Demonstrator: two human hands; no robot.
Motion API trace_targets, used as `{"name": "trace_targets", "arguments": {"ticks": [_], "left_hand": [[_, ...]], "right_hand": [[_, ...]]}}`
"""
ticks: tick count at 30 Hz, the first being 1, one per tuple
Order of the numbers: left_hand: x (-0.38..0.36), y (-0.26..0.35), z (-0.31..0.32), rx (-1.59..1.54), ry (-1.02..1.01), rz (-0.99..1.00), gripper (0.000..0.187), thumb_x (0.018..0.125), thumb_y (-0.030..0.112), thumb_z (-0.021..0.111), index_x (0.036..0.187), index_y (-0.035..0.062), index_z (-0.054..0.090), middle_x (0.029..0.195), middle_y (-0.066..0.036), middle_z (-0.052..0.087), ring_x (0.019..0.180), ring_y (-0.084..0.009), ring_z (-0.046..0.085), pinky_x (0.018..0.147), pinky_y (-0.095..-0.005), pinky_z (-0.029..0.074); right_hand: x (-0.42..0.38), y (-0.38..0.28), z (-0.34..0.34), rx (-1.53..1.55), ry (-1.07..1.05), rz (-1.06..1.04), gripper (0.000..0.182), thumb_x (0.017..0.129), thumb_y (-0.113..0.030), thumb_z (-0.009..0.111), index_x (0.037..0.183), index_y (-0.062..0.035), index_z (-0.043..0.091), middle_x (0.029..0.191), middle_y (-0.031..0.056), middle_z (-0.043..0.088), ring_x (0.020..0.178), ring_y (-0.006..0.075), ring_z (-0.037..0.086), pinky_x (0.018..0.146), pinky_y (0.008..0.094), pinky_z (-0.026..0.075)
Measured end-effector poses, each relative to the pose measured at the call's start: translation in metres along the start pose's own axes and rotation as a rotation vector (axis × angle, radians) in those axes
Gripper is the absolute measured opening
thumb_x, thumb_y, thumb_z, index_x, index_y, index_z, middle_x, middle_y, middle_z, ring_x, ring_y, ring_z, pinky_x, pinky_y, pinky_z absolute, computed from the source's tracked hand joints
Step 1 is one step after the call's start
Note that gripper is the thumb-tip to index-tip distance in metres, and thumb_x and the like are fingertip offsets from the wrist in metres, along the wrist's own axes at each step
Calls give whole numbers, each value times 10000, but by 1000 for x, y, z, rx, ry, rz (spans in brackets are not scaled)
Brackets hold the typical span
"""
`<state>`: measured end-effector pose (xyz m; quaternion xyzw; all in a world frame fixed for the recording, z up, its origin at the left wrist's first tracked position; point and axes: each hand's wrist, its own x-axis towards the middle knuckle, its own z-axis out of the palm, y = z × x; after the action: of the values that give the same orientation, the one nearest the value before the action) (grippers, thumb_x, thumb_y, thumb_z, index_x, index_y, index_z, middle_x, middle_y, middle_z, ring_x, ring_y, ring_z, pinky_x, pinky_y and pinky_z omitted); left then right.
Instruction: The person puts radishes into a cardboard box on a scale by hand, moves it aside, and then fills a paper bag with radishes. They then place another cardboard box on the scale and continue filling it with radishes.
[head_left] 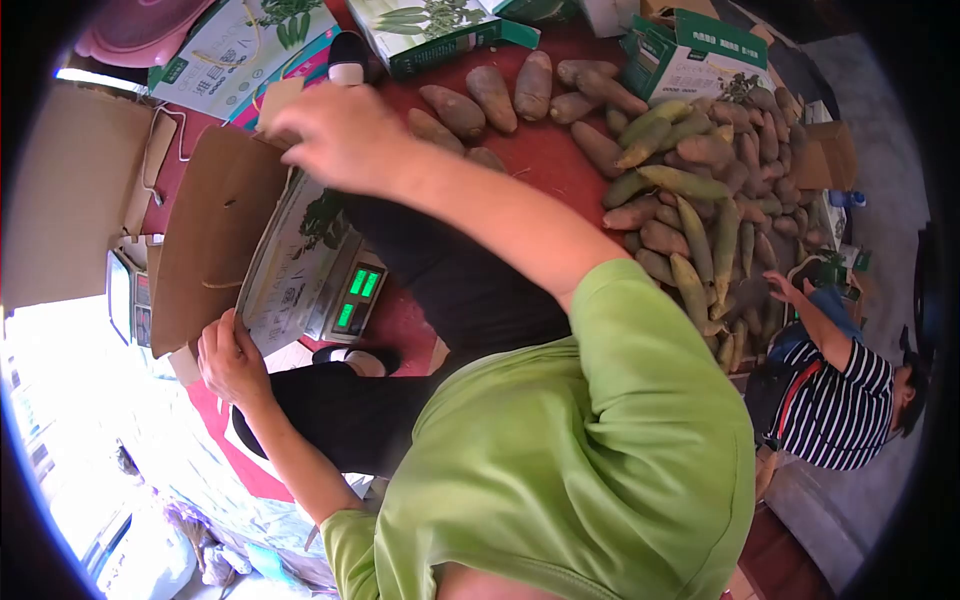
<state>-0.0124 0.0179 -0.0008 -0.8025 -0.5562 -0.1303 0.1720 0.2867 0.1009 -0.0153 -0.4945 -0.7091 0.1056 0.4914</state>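
Red covering (540,165) is seen spread beneath the produce and the packaging, with grey floor (885,240) visible at the far right. Near the left of the view an open cardboard box (225,225) is held between the two hands, its brown flap raised and its pale side printed with lettering and green leaves. The box's near edge is gripped by the left hand (235,362), with the fingers bent over the rim. The right hand (345,138) is held at the far edge, palm down and blurred; whether the cardboard is grasped by it cannot be told.

Just beside the printed side, a scale (358,297) is placed, its green digits lit; whether the box is borne by it cannot be made out. A white cable (160,150) is looped behind the raised flap. Above, printed cartons (245,62) are laid near a pink tub (140,30).

Several brown tubers (490,98) are scattered beyond the right hand. Farther right, a large heap (745,165) is formed by more tubers, with long green ears (725,245) laid on top. A green and white carton (700,65) is set against its far edge. Beside the heap, a co-worker in a striped shirt (835,400) is seen, with one arm extended towards it.
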Motion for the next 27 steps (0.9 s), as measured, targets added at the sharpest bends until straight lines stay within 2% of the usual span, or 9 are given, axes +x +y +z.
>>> {"name": "trace_targets", "arguments": {"ticks": [3,4,8,12,16,18,22,24,27], "left_hand": [[0,-3,2,-11,-7,-11,111,832,141,639,939,132,667,852,-20,629,794,-236,609,681,-372,486],[0,-3,3,-13,-1,-16,110,832,141,640,938,131,667,854,-21,629,795,-234,609,684,-373,487],[-2,-3,3,-8,-21,-44,110,840,135,636,944,118,667,870,-35,634,806,-242,615,691,-376,488],[-1,-1,3,-29,-13,-44,104,859,139,622,945,100,666,875,-51,637,811,-260,619,693,-382,489],[2,3,3,-19,-4,-58,103,864,142,619,940,89,665,877,-58,641,819,-268,622,702,-385,490],[2,5,3,-13,-31,-97,100,857,132,628,939,88,665,885,-58,647,830,-269,624,712,-384,491],[2,4,4,-2,-6,-71,98,847,118,636,935,88,665,880,-58,649,822,-270,625,715,-382,491],[1,1,7,-28,21,-40,105,837,98,638,938,91,667,872,-60,650,809,-269,626,715,-380,490],[1,1,7,-35,6,-47,116,828,84,637,938,95,669,867,-62,650,798,-267,626,715,-378,489]], "right_hand": [[-51,83,-39,37,12,383,254,747,-226,680,974,-113,681,986,117,661,956,308,618,819,418,495],[-79,103,-55,-1,39,404,242,770,-128,659,999,-50,653,939,118,659,901,242,638,789,341,502],[-197,162,-93,-246,-145,866,328,750,-160,709,1052,-66,624,1017,132,660,962,284,632,822,374,493],[-308,196,-94,-183,-245,1261,345,733,-204,720,1044,-86,629,1057,144,652,1021,321,612,859,411,483],[-348,188,-76,-249,-331,1383,432,731,-197,753,1110,-45,612,1022,149,666,999,297,630,875,382,485],[-357,189,-64,-252,-418,1444,467,758,-263,702,1191,-134,582,1198,147,595,1147,291,552,961,396,443],[-350,186,-45,-272,-504,1456,540,771,-327,683,1255,-143,529,1290,142,528,1223,306,485,1006,407,408],[-339,180,-38,-266,-476,1487,700,681,-292,778,1288,-98,489,1290,156,520,1216,328,480,1002,405,409],[-320,169,-34,-301,-551,1506,740,681,-305,774,1318,-106,454,1320,157,488,1245,343,445,1021,430,392]]}}
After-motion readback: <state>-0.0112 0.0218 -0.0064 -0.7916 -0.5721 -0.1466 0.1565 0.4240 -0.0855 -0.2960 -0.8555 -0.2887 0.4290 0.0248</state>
